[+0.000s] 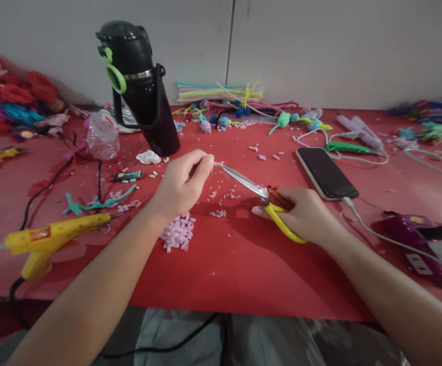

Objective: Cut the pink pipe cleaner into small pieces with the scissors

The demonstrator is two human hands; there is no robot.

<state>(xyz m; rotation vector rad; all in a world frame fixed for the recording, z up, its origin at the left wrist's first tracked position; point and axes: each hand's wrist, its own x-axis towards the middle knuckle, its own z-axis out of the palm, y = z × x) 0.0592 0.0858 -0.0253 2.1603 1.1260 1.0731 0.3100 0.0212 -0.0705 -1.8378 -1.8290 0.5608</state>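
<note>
My left hand (pixel 185 182) is closed in a pinch above the red table (pixel 244 274), holding a tiny pale piece that barely shows past the thumb and index finger. In my right hand (pixel 307 213) are scissors (pixel 246 182) with red and yellow handles. Their blades point left, and the tips are at the pale piece beside my left fingertips. Beneath my left wrist lies a pile of short lilac pieces (pixel 178 233). Small pale scraps (pixel 218 213) are scattered below the blades.
A black bottle (pixel 145 101) stands behind my left hand. At the left lies a yellow glue gun (pixel 59 234). A phone (pixel 326 173) with its cable is at the right, near a purple power strip (pixel 415 244). Colourful stems (pixel 221 93) line the back.
</note>
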